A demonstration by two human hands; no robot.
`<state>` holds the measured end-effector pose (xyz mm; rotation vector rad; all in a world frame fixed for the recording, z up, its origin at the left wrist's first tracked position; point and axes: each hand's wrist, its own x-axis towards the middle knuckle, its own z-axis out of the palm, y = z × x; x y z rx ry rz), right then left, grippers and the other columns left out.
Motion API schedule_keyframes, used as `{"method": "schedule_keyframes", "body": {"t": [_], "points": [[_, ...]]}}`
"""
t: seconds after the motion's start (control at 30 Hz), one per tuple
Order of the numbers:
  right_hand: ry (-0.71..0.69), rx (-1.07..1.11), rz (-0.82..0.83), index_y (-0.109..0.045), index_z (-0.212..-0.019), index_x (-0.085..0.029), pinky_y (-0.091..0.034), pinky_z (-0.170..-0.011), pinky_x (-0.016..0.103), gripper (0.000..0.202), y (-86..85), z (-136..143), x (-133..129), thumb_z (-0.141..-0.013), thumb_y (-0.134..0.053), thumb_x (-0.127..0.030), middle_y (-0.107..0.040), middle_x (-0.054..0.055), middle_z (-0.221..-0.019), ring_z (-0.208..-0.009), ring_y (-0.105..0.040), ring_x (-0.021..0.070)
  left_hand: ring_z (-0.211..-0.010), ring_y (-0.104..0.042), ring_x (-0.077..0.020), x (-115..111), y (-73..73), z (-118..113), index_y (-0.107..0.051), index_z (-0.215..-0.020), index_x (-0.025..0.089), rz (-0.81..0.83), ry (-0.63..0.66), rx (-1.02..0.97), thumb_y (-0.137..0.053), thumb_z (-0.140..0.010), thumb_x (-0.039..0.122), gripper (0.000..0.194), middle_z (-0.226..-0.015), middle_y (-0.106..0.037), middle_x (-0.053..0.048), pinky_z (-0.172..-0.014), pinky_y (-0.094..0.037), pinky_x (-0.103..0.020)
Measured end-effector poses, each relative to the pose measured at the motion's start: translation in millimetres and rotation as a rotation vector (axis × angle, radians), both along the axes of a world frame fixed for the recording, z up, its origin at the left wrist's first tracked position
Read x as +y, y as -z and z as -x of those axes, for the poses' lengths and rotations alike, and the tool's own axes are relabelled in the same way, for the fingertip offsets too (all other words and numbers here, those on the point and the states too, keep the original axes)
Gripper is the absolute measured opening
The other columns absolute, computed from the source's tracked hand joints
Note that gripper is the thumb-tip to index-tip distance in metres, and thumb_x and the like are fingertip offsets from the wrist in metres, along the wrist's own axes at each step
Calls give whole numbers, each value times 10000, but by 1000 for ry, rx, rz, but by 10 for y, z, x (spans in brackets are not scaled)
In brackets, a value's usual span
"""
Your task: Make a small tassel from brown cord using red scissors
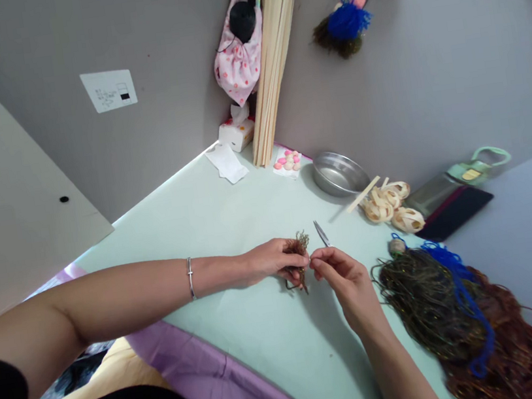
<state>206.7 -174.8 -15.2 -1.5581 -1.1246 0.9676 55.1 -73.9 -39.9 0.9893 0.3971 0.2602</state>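
L hand: my left hand (269, 260) is gripping a small brown yarn bundle (295, 247) btwn thumb & fingers, loose ends sticking out both sides.
R hand: my right hand (349, 280) has thumb & index closed in a pinch, right next to my L fingertips; can't tell what's btwn them.
Yarn bundle: held over the mid of the pale green table (174, 219).
Scissors (322, 234): on the table just past my R hand, tips toward the far edge; handles hidden.
Far corner: tissue box (236, 135), white paper sheets (227, 164) nr it, long wooden strips (273, 73) leaning up, then pink & cream pieces (287, 161) on white paper.
R far edge: steel bowl (340, 176), then curled wood ribbons (378, 207), bottle w/ green lid (473, 172), dark flat case (460, 210).
R edge: big heap of olive yarn (425, 309), blue yarn (478, 321) & red-brown yarn (509, 350).
Near edge: purple cloth (210, 366) along it.
L wrist: silver bracelet (191, 279).
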Motion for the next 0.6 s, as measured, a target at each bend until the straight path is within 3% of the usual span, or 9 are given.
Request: {"method": "schedule_keyframes", "body": {"t": [0.13, 0.27, 0.4, 0.6], "points": [[17, -47, 2, -615, -922, -204, -348, -547, 258, 292, 1, -2, -11, -919, -549, -489, -576, -1, -706, -583, -455, 127, -575, -604, -107, -5, -32, 1, -567, -794, 160, -4, -11, 19, -665, -749, 240, 135, -613, -577, 27, -672, -525, -278], [-134, -137, 36, -560, -726, -199, -323, -533, 277, 465, -10, -3, -11, -957, -410, -574, -493, -10, -603, -550, -422, 136, -557, -620, -113, -13, -19, -10, -560, -789, 156, -36, 23, 20, -631, -761, 223, 102, -605, -601, 12, -641, -518, -258], [-186, -143, 74, -507, -637, -198, -290, -530, 268, 446, -1, -24, 6, -917, -528, -545, -442, -27, -566, -547, -378, 126, -568, -641, -121, -15, 17, -14, -571, -803, 147, -97, 61, 16, -648, -758, 226, 118, -650, -629, -4, -609, -500, -245], [-15, -44, 43, -621, -777, -193, -345, -526, 252, 291, 41, -87, 10, -849, -654, -473, -564, 7, -646, -570, -456, 134, -576, -631, -128, 12, 40, -4, -574, -815, 153, -7, 20, 20, -719, -747, 341, 248, -585, -590, 16, -669, -517, -279]]}}
